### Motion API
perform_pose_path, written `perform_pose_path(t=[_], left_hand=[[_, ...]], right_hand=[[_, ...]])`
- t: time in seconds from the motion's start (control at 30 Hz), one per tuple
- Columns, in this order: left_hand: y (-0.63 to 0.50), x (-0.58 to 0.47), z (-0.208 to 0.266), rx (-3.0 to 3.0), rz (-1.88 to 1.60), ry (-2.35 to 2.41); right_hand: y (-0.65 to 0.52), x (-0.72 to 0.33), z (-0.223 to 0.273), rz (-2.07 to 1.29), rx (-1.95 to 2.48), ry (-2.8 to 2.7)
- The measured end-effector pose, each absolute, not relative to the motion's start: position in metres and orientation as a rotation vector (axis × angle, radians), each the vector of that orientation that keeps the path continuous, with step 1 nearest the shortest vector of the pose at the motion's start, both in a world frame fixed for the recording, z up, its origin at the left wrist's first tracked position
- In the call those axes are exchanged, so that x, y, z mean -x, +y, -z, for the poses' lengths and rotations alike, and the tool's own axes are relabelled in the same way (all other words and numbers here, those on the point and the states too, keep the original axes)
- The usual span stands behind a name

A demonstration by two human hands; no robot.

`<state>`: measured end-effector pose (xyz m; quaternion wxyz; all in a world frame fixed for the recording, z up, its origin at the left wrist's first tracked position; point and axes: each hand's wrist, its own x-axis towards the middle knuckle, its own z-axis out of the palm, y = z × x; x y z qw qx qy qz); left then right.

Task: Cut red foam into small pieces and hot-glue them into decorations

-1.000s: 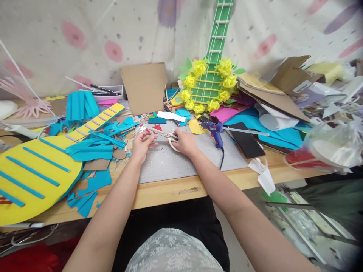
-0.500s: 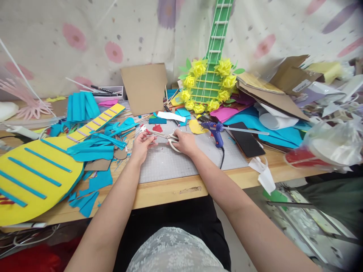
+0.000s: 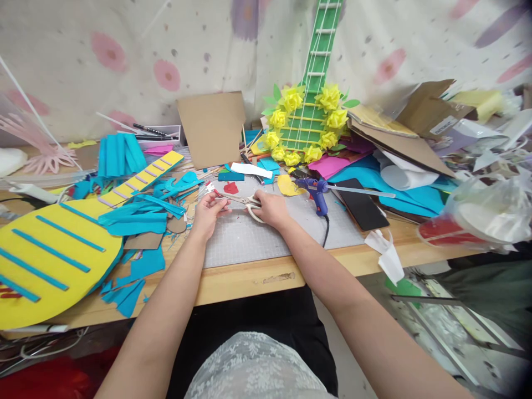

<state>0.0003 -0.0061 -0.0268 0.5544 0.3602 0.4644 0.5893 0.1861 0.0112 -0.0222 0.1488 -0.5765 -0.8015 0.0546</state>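
My right hand [image 3: 271, 208] is closed round the handles of a pair of scissors [image 3: 251, 208], whose blades point left. At the blade tips, my left hand [image 3: 208, 213] pinches a small red piece [image 3: 216, 193], mostly hidden by the fingers. Both hands are over a grey cutting mat [image 3: 233, 244]. Just beyond the blades lies a loose red scrap [image 3: 231, 188]. A white strip [image 3: 251, 169] and a dark blue-green piece [image 3: 231, 177] lie behind it. To the right, a blue glue gun [image 3: 317, 195] rests on the mat with a long glue stick in it.
A yellow guitar-shaped cutout [image 3: 62, 249] and blue scraps [image 3: 137, 221] cover the left side. A green guitar shape with yellow flowers [image 3: 307, 122] stands behind. On the right are a phone [image 3: 366, 208], cardboard [image 3: 399, 144] and a bagged red-and-white cup [image 3: 457, 224].
Hands, scissors and the red piece stay in nearly the same place. The view has shifted very slightly.
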Motion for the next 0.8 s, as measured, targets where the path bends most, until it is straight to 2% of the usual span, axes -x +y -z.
perform_pose_path(t=[0.37, 0.8], left_hand=[[-0.0054, -0.0008, 0.0274, -0.823, -1.408, 1.125], [-0.0054, 0.0, 0.0273, -0.84, -1.393, 1.125]], right_hand=[[0.0111, -0.185, 0.0206, -0.02, 1.666, -2.322], [0.0094, -0.1829, 0.0211, -0.119, 1.716, -2.28]])
